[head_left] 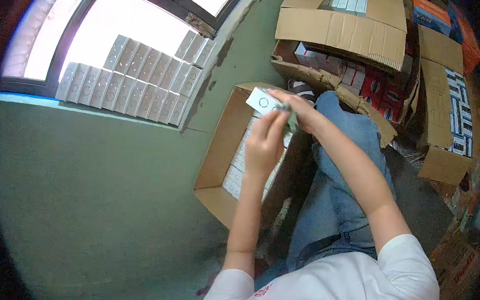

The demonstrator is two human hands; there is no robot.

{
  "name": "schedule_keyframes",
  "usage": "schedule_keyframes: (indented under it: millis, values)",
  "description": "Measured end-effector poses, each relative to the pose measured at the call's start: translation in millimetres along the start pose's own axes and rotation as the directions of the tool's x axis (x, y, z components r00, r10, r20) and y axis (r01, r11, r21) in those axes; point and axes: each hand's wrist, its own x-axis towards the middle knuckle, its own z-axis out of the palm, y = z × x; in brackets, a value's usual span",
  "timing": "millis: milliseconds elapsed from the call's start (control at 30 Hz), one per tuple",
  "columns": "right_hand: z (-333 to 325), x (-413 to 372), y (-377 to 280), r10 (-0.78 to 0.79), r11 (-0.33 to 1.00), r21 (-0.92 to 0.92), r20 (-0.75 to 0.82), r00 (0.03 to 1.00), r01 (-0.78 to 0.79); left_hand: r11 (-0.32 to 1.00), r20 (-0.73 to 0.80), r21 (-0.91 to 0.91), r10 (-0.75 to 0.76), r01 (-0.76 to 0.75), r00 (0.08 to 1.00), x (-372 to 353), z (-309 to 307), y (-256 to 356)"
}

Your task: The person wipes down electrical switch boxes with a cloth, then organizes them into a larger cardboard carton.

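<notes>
A small white box (259,100) with a dark ring printed on its face is held up above an open carton (213,148). My right hand (304,111) grips this box from its far right side. Beside it, my left hand (267,134) has its fingers closed on a crumpled green cloth (291,122), close against the box's face. The cloth lies between both hands and is partly hidden by fingers. Below my hands, rows of similar white boxes (234,175) fill part of the carton; my forearm covers some of them.
Stacked white boxes (128,91) line the window sill at left. A large open carton (340,32) holding white and red boxes stands ahead. Another carton (437,107) with blue-and-white packs is at right. My jeans-covered leg (350,151) is beside the near carton.
</notes>
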Motion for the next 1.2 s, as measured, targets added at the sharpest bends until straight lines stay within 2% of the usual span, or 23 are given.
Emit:
schedule_keyframes:
  millis: [67,100,133,167,267,367,433,500,567,600,667,700,733,767,833,867,933,1033,1067,1100,1167,1200]
  values:
    - [10,-20,-12,0.021,1.0,0.01,0.001,1.0,-0.021,0.995,-0.059,0.093,-0.04,0.045,0.997,14,-6,-16]
    - [14,-26,-17,0.028,0.999,0.017,0.003,1.0,-0.028,0.986,-0.073,0.084,-0.139,0.145,0.988,19,-12,-20]
    - [6,-10,-4,0.026,0.993,0.114,0.063,0.998,-0.033,0.981,-0.089,0.099,-0.158,0.166,0.983,19,-15,-27]
    - [6,-6,0,0.021,0.988,0.149,0.054,0.998,-0.029,0.977,-0.105,0.112,-0.172,0.183,0.98,20,-16,-32]
    - [6,-5,-4,0.018,0.977,0.213,-0.01,1.0,-0.015,0.988,-0.034,0.106,-0.108,0.111,0.994,4,-6,-15]
    - [11,-17,-12,0.056,0.997,0.05,-0.06,0.997,-0.053,0.989,0.018,0.131,-0.077,0.074,0.997,5,-9,-3]
    - [12,-25,-16,0.059,0.998,-0.022,0.001,0.998,-0.059,0.979,-0.124,0.166,-0.095,0.115,0.988,12,-8,-19]
    - [13,-24,-12,0.055,0.996,-0.067,0.033,0.998,-0.053,0.963,-0.142,0.166,-0.188,0.211,0.972,17,-16,-30]
    - [6,-11,-5,0.022,0.996,-0.088,0.019,1.0,-0.02,0.958,-0.186,0.178,-0.19,0.224,0.964,15,-16,-25]
    - [1,0,3,-0.053,0.998,-0.027,0.017,0.998,0.053,0.968,-0.138,0.163,-0.166,0.188,0.976,11,-14,-17]
    - [1,0,-3,-0.066,0.997,0.034,-0.009,0.998,0.067,0.986,-0.049,0.09,-0.134,0.138,0.99,-3,-4,5]
    - [2,-2,-4,-0.065,0.996,0.064,-0.023,0.998,0.067,0.98,0.054,0.004,-0.197,0.197,0.979,-9,-3,13]
    - [2,-5,-7,0.017,0.999,0.032,-0.008,1.0,-0.016,0.986,0.035,0.026,-0.164,0.163,0.986,-9,-4,10]
    - [2,-8,-6,0.032,0.999,0.02,0.043,0.999,-0.033,0.99,0.017,0.05,-0.133,0.132,0.991,-6,-7,4]
    - [9,-18,-8,0.065,0.998,-0.008,0.153,0.986,-0.065,0.985,-0.117,0.104,-0.126,0.138,0.985,4,-10,-10]
    - [12,-28,-16,0.117,0.992,-0.07,0.152,0.981,-0.107,0.977,-0.13,0.082,-0.184,0.195,0.974,9,-14,-14]
    - [10,-19,-9,0.054,0.998,-0.034,0.11,0.992,-0.051,0.962,-0.142,0.068,-0.254,0.265,0.957,14,-19,-21]
    - [0,-1,0,-0.04,0.996,0.086,0.043,0.998,0.036,0.977,-0.047,0.049,-0.205,0.208,0.978,8,-10,-7]
    - [-4,3,0,-0.071,0.989,0.133,0.032,0.997,0.066,0.994,-0.03,0.03,-0.102,0.103,0.994,4,-4,0]
    - [-7,4,0,-0.1,0.979,0.179,0.018,0.995,0.095,0.993,0.009,-0.02,-0.12,0.12,0.993,-4,0,11]
    - [-2,-18,-23,-0.065,0.994,0.084,0.003,0.998,0.064,0.996,0.066,-0.052,-0.068,0.071,0.996,-13,4,13]
    - [-2,-21,-27,-0.055,0.998,0.03,-0.001,0.998,0.055,0.997,0.047,-0.036,-0.067,0.068,0.997,-12,4,11]
